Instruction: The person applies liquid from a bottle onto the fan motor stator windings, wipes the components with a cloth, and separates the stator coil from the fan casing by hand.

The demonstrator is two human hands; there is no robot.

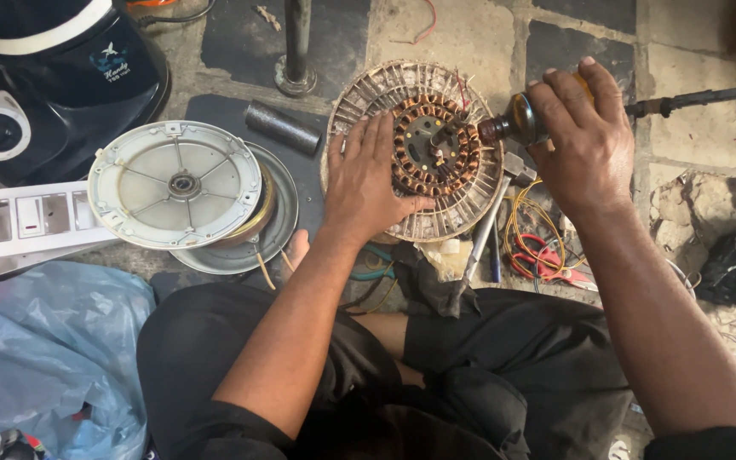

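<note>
Left hand [368,183] lies flat, fingers spread, pressing on the round fan motor [419,149] that sits on the stone floor [445,30] just past the person's knees — an open palm, no closed grip on it. One motor, its ring of copper windings partly covered by that hand. Right hand [585,140] is wrapped tight round the handle of a screwdriver [517,123], the grip fully closed; most of the handle is hidden under the fingers, and the tip is lost among the windings near the hub, so I cannot tell what it touches. To the left, one pale round cover [174,183] lies on top of a second metal dish [270,230], which shows only as a crescent. One short grey cylinder [281,128] lies between the cover and the motor. A black appliance [53,77] is cut off at the top-left corner. Under the right wrist — a tangle of yellow and red wires [538,247], too jumbled to count.
</note>
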